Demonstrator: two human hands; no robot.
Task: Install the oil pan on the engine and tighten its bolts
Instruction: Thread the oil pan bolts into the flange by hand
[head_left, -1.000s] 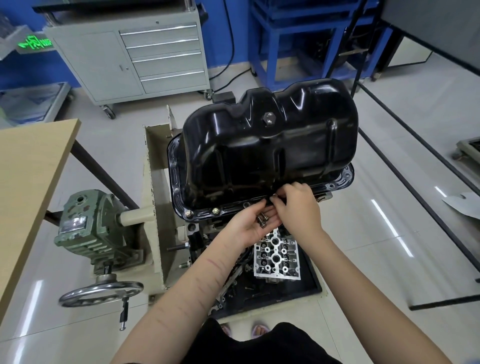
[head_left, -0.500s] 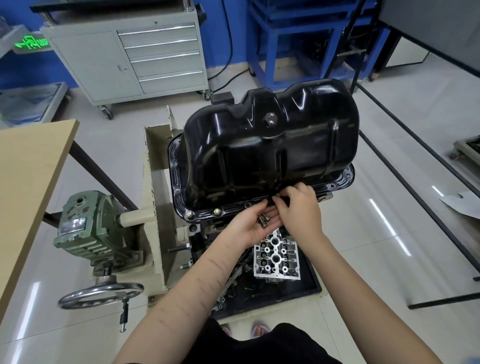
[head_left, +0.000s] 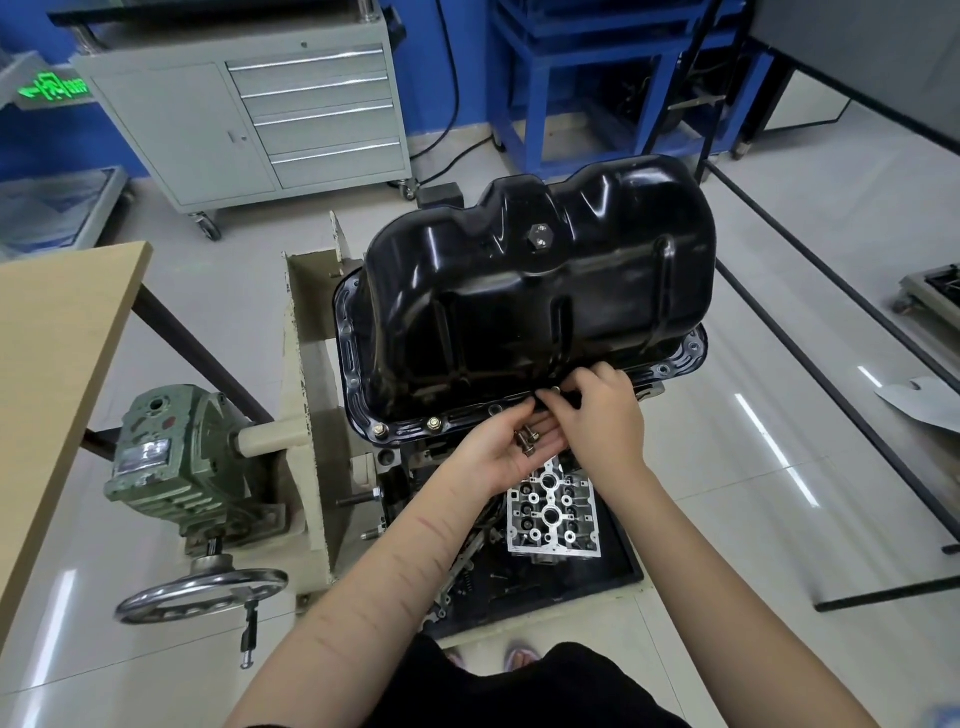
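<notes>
The left hand (head_left: 506, 449) lies palm-up, cupping loose bolts (head_left: 527, 440) below the flange of the black oil pan (head_left: 530, 306) seated on the engine. The right hand (head_left: 597, 410) arches over, fingertips pinching a bolt at the flange.

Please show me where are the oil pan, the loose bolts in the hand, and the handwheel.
oil pan (head_left: 540, 306), head view, on its black side wall.
loose bolts (head_left: 527, 440), head view, on the bolts lying in the left palm.
handwheel (head_left: 200, 594), head view, on its metal rim.
</notes>
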